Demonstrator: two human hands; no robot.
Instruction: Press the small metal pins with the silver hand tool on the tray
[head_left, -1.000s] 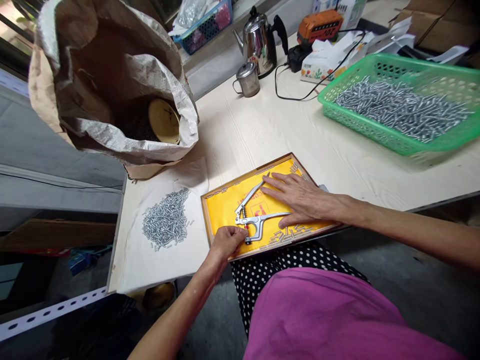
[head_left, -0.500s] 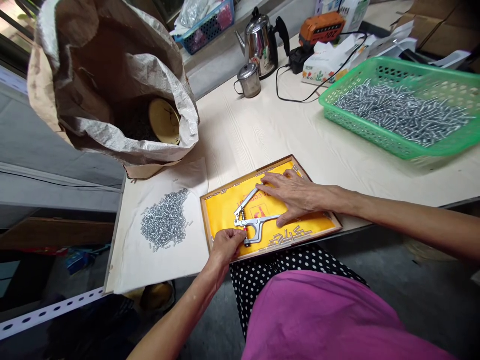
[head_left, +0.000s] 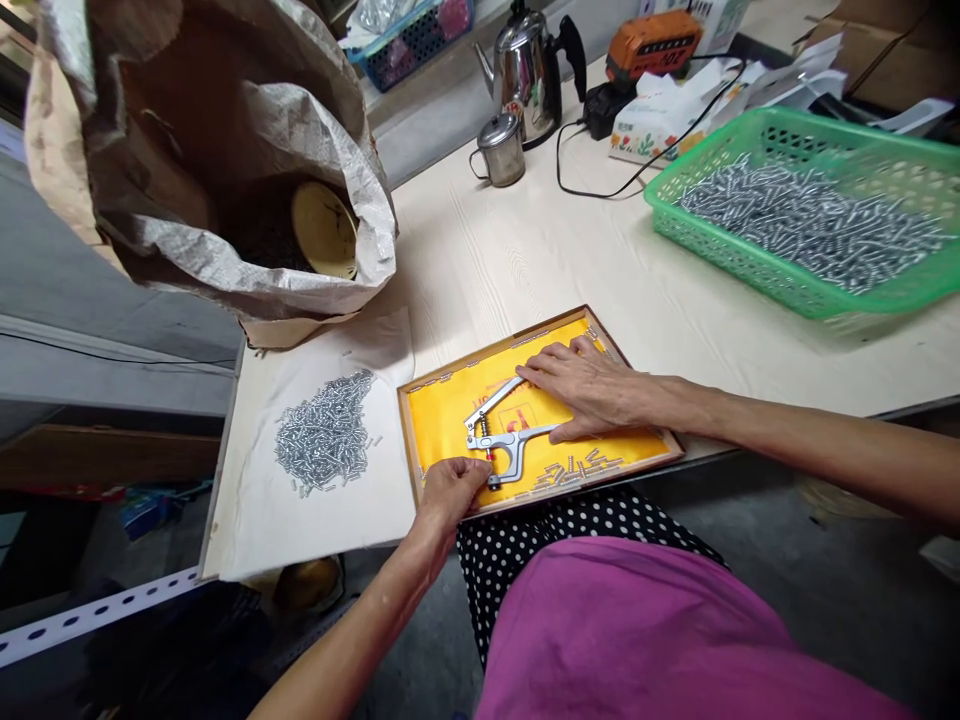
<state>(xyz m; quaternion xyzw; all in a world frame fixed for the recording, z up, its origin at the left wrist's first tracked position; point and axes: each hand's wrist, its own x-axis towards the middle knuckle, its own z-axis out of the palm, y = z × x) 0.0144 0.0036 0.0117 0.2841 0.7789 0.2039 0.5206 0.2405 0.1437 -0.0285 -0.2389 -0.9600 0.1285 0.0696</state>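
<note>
Counter [head_left: 525,250]: pale wood, green basket [head_left: 757,270] of finished pieces at 2 o'clock.
Pile [head_left: 324,432]: unprocessed, at 9 o'clock.
Left hand [head_left: 450,484]: fingers pinched at pliers [head_left: 502,440] head.
Right hand [head_left: 581,385]: fingers laid open on handles.

A pale wood-grain table [head_left: 525,260] carries most of it. At its near edge sits a shallow wooden tray [head_left: 409,440] lined in yellow. Far right, a green plastic basket [head_left: 720,250] — full of small silvery metal pieces. Toward the back stand a steel kettle [head_left: 529,70], a little lidded metal cup [head_left: 501,150] just beside it, a tissue box [head_left: 649,125], an orange battery pack [head_left: 652,45], and a black cord [head_left: 600,185] trailing across the top. Left of the tray lies a lower white board [head_left: 315,520] — a heap of metal pieces [head_left: 322,440] on it, a big open sack [head_left: 225,170] at its far end.
</note>
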